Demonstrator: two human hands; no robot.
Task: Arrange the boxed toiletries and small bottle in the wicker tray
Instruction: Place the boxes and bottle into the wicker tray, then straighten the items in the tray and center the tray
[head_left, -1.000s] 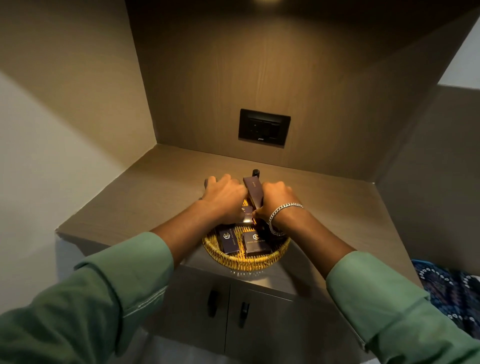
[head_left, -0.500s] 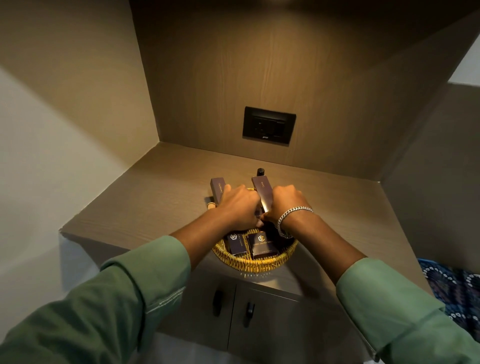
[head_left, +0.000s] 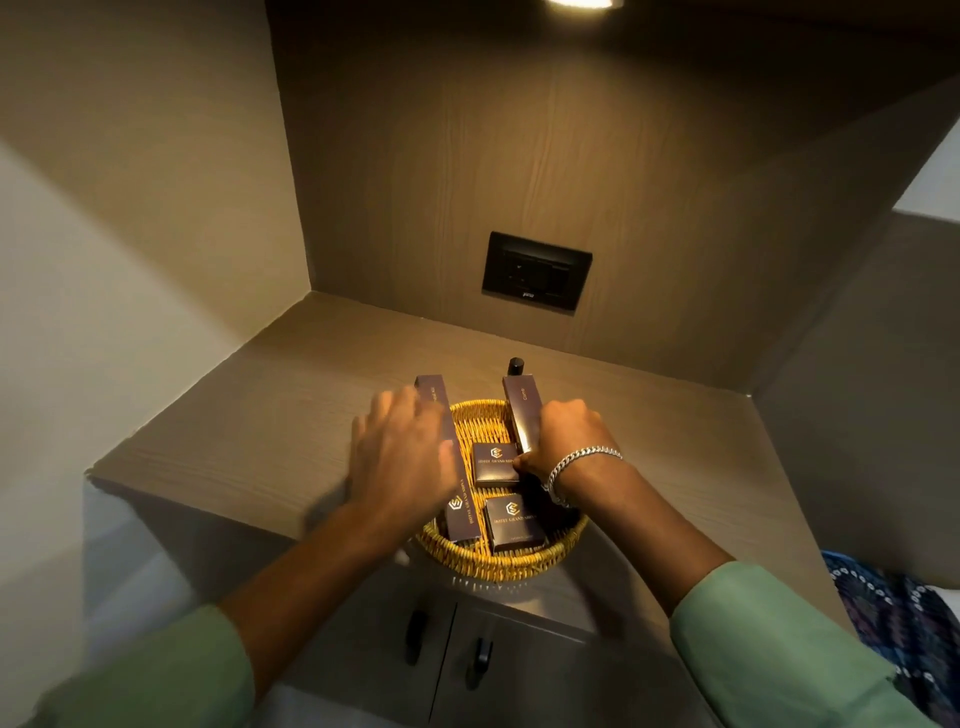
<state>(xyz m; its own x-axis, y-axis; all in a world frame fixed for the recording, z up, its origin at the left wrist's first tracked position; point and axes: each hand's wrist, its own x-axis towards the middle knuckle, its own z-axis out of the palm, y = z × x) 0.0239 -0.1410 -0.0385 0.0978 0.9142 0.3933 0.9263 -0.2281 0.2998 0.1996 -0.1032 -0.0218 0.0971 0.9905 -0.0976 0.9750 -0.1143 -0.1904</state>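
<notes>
— Well, where does the wicker tray (head_left: 511, 564) sit?
— At the bench's (head_left: 270, 405) front edge; two small boxes (head_left: 496, 464) lie flat inside, between the hands.
— The left hand (head_left: 402, 457)?
— Blurred, fingers spread wide, over the long box (head_left: 451, 457) along the tray's left rim; contact unclear.
— The right hand (head_left: 563, 441)?
— Closed around the second long box (head_left: 523, 415), tilted; the small bottle's cap (head_left: 515, 365) shows just behind it.
</notes>
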